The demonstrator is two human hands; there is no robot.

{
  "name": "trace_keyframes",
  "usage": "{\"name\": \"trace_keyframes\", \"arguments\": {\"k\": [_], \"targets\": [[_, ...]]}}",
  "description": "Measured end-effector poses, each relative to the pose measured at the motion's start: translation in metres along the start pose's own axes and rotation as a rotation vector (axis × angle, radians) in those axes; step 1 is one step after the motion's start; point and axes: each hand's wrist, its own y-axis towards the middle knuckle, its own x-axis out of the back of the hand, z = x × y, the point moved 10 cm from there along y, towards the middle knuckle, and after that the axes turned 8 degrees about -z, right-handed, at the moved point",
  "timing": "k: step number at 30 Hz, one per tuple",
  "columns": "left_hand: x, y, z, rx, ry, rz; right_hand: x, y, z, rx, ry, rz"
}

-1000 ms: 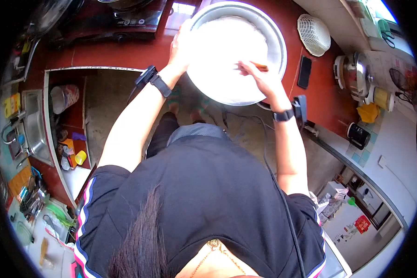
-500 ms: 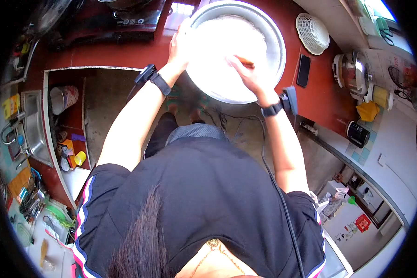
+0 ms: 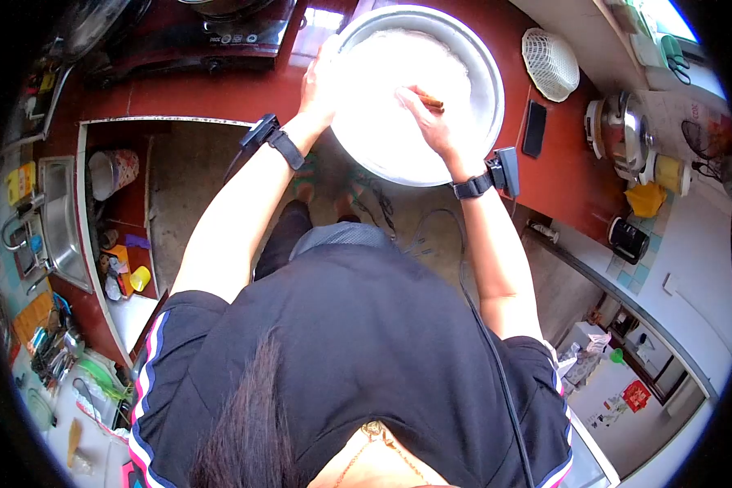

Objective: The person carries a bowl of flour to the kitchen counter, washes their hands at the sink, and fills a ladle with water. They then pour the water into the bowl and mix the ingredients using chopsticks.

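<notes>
A large silvery metal basin (image 3: 486, 98) stands on the red-brown counter, holding a white mass (image 3: 398, 69) too overexposed to make out. My left hand (image 3: 319, 88) grips the basin's left rim, its fingers partly washed out by glare. Over the inside of the basin, my right hand (image 3: 433, 124) is closed around brown wooden chopsticks (image 3: 431, 102), whose back ends stick out past the fingers. Their far tips are lost in the bright white. Each wrist wears a black strap with a small device.
Right of the basin lie a white woven basket (image 3: 550, 63) and a black phone (image 3: 534, 128). A glass-lidded pot (image 3: 624, 130) stands farther right, a black stove (image 3: 211, 49) at upper left. A steel sink (image 3: 63, 220) is at left; a cable (image 3: 496, 358) runs down my right side.
My right hand has turned slightly within the basin, and more of the chopsticks shows. My left hand stays at the rim. The whole view has shifted slightly.
</notes>
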Motion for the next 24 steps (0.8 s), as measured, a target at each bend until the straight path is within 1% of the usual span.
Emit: {"name": "trace_keyframes", "arguments": {"k": [1, 4, 5, 6, 8, 10, 12, 14, 16, 18, 20, 22, 24], "targets": [[0.000, -0.002, -0.001, -0.014, 0.002, -0.009, -0.010, 0.004, -0.042, 0.023, -0.043, 0.004], [0.002, -0.003, -0.004, 0.035, 0.071, 0.022, 0.006, 0.039, -0.039, 0.099, 0.074, -0.029], [0.002, -0.002, -0.003, 0.029, 0.076, 0.017, 0.015, 0.052, -0.047, 0.121, 0.166, -0.043], [0.001, -0.001, -0.001, 0.026, 0.081, 0.016, 0.027, 0.061, -0.053, 0.088, 0.266, -0.064], [0.001, -0.002, 0.000, 0.016, 0.053, 0.017, 0.057, 0.060, -0.061, 0.090, 0.146, -0.135], [0.003, -0.005, -0.006, 0.005, -0.020, 0.017, 0.078, 0.046, -0.092, 0.030, 0.018, -0.196], [0.003, -0.005, -0.007, 0.018, 0.031, 0.016, 0.085, 0.014, -0.116, -0.107, 0.153, -0.216], [0.003, -0.003, -0.006, 0.018, 0.048, 0.003, 0.073, -0.020, -0.113, -0.231, 0.264, -0.194], [0.003, -0.003, -0.005, 0.002, 0.034, -0.007, 0.053, -0.040, -0.073, -0.292, 0.228, -0.098], [0.003, -0.004, -0.003, 0.004, 0.017, 0.010, 0.029, -0.034, -0.065, -0.248, 0.215, -0.048], [0.002, -0.005, -0.003, -0.005, 0.019, 0.019, 0.024, -0.009, -0.065, -0.161, 0.228, -0.061], [0.002, -0.006, -0.004, -0.022, 0.036, 0.018, 0.040, 0.016, -0.064, -0.083, 0.161, -0.117], [0.002, -0.006, -0.003, -0.021, 0.015, 0.017, 0.060, 0.018, -0.082, -0.081, 0.166, -0.157]]}}
